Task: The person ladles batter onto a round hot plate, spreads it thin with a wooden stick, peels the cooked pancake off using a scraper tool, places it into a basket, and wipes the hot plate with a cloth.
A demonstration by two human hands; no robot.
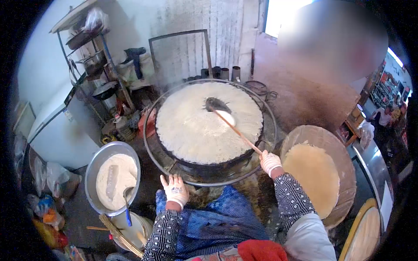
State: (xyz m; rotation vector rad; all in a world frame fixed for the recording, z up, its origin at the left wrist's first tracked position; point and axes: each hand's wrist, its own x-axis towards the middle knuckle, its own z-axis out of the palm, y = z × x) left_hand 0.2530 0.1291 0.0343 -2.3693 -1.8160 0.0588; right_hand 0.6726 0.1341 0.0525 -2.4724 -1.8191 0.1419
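My right hand [270,162], in a pale striped glove, is closed around the end of a long wooden stick [244,137]. The stick reaches over a big round griddle [191,162] covered by a pale layer of batter [187,117]. At its far end lies a dark patch [217,104] with a smooth white area beside it; the shape of the tool's head is unclear. Gloved too, my left hand [175,190] has its fingers spread near the front of the metal ring [209,184] around the griddle. It holds nothing.
Left of the griddle, a metal basin [90,182] holds pale flour-like material and a blue-handled ladle [128,211]. A wooden tub [346,174] with tan contents stands right. A yellow-rimmed board [363,232] leans lower right. Behind stand a shelf rack [111,65] and dark cylinders [235,73].
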